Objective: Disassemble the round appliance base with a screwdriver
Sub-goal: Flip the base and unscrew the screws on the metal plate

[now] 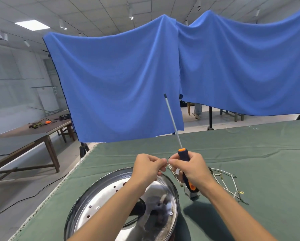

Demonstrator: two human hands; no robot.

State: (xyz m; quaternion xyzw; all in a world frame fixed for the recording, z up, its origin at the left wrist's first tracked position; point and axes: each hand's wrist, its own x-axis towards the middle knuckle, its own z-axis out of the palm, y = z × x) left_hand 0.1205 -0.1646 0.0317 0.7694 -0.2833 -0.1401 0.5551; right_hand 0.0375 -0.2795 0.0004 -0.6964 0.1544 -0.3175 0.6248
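- A person's right hand [189, 166] grips the dark-and-orange handle of a long screwdriver [182, 153], its shaft pointing up and away toward the blue cloth [119, 80] hung behind.
- The left hand [148, 167], fingers curled, pinches a small metal part [168, 162] that the right hand's fingertips also touch.
- The shiny round appliance base [111, 197] lies on the green-covered worktop [250, 162], directly below both forearms, at its near left edge.
- A tangle of white wires [227, 181] lies on the cloth just right of the right hand.
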